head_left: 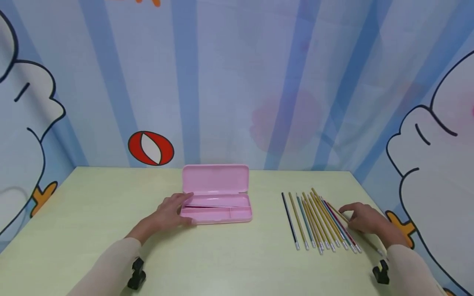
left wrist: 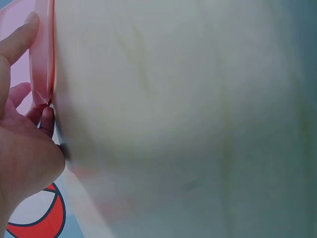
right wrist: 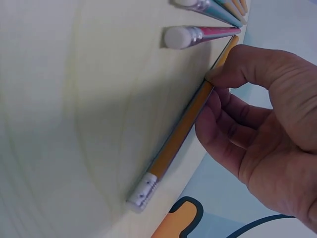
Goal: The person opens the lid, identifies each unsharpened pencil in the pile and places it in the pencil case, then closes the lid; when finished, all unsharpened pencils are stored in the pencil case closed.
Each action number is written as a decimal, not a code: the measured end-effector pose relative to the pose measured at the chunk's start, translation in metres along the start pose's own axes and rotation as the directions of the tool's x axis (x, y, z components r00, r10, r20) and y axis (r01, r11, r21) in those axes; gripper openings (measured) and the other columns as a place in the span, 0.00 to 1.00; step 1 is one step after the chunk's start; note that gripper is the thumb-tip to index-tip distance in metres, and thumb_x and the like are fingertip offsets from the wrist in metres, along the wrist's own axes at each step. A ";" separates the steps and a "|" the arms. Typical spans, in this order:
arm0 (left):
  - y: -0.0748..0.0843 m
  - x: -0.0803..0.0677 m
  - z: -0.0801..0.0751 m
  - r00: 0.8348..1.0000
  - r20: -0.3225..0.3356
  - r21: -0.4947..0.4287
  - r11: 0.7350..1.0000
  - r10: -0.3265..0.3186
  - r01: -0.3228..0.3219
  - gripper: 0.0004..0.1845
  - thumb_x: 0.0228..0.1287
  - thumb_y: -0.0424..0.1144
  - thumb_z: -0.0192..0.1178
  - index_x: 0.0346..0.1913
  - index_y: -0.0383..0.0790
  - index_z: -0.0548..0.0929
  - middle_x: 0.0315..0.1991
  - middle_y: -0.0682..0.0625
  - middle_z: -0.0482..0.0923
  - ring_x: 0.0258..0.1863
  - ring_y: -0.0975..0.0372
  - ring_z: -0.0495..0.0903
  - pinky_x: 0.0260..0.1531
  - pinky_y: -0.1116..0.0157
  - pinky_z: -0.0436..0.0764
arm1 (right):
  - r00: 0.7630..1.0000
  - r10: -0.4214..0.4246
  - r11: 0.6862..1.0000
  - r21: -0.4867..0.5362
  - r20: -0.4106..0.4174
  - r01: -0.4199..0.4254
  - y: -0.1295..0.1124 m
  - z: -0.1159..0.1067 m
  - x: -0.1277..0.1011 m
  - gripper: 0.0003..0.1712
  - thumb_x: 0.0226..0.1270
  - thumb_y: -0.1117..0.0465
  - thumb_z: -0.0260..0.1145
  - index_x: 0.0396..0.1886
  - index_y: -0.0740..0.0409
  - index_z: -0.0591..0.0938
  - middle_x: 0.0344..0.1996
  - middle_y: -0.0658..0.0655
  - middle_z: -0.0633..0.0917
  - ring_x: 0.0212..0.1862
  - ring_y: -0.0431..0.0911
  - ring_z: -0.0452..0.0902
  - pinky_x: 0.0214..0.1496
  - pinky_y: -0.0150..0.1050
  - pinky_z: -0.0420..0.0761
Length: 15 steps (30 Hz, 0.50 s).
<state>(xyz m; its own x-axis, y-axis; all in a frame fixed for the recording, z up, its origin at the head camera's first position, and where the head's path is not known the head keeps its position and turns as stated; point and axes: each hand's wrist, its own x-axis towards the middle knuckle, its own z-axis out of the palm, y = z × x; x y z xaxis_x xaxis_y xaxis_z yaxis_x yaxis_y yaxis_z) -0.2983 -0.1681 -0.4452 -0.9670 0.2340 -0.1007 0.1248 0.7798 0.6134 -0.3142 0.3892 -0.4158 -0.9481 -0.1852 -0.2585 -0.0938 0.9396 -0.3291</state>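
Observation:
A pink pencil case (head_left: 215,179) lies with its lid up at the middle of the table. A thin dark-red pencil (head_left: 216,206) lies lengthwise inside it. At the case's left end my left hand (head_left: 167,213) grips the side, thumb at the front edge and fingers toward the hinge; the left wrist view shows the thumb and fingers against the pink wall (left wrist: 42,59). Over on the right, my right hand (head_left: 364,218) pinches a yellow pencil (right wrist: 179,133) between thumb and fingers. Its white eraser end points toward me, and the pencil slants close to the tabletop.
Several pencils (head_left: 320,222), yellow, teal, blue, red and black, lie side by side just left of the right hand, erasers toward me. The pale table (head_left: 111,197) ends at a printed curtain (head_left: 222,82) behind and at both sides.

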 end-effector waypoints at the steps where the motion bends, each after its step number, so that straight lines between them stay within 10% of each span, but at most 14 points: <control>1: 0.000 0.000 0.000 1.000 0.000 0.000 1.000 -0.001 0.001 0.46 0.48 0.53 0.67 0.70 0.51 0.57 0.68 0.42 0.56 0.65 0.45 0.54 0.55 0.38 0.66 | 1.000 0.002 1.000 -0.005 -0.005 -0.002 0.001 0.001 0.000 0.27 0.51 0.71 0.59 0.56 0.63 0.75 0.34 0.62 0.83 0.32 0.47 0.79 0.28 0.39 0.76; 15: -0.003 0.004 0.001 1.000 0.001 -0.003 1.000 -0.001 0.001 0.47 0.48 0.53 0.68 0.71 0.51 0.57 0.68 0.42 0.56 0.65 0.45 0.54 0.55 0.38 0.65 | 1.000 -0.007 1.000 0.025 -0.002 0.007 0.001 0.002 0.002 0.28 0.51 0.71 0.60 0.56 0.64 0.73 0.31 0.59 0.83 0.31 0.47 0.78 0.29 0.41 0.77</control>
<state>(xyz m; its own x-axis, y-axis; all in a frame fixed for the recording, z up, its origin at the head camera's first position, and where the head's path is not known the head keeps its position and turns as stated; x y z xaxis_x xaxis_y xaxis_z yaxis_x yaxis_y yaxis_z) -0.3023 -0.1690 -0.4479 -0.9670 0.2334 -0.1024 0.1226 0.7782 0.6159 -0.3156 0.3890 -0.4184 -0.9480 -0.1909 -0.2545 -0.0927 0.9310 -0.3530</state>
